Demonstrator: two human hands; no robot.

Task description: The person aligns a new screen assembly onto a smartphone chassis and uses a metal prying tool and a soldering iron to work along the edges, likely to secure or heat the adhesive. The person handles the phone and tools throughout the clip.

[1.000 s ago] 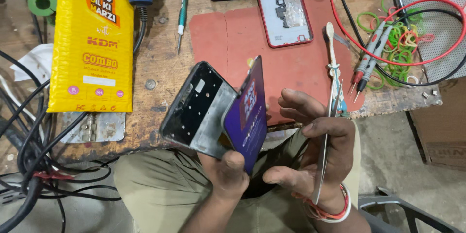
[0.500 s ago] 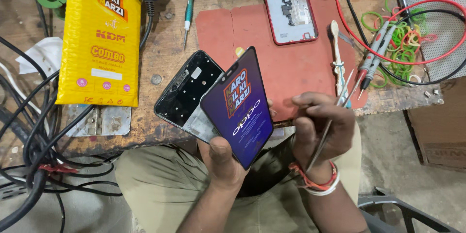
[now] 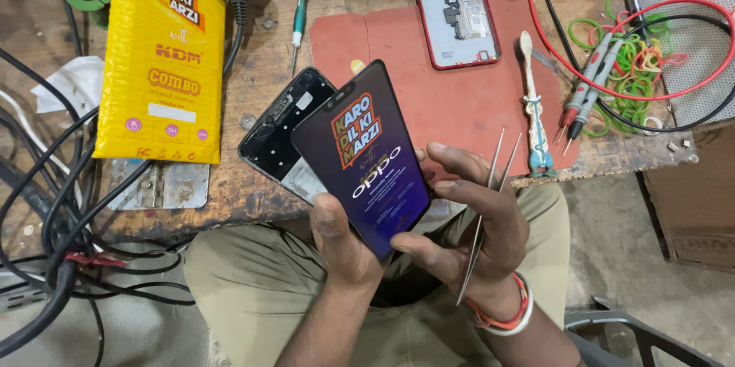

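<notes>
The left hand [image 3: 341, 241] grips a dark screen [image 3: 364, 156] above the counter's [image 3: 230, 183] front edge; the right hand [image 3: 467, 225] steadies it, pinching tweezers [image 3: 484, 210]

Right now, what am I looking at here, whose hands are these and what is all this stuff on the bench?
This is one picture from a camera worn on a person's head, looking down at their own two bare hands above a wooden bench. The left hand holds a dark phone screen over an opened phone frame. The right hand steadies the screen's edge and carries thin metal tweezers. On the bench lie a yellow package, a red mat with another opened phone, a screwdriver and meter probes.
</notes>
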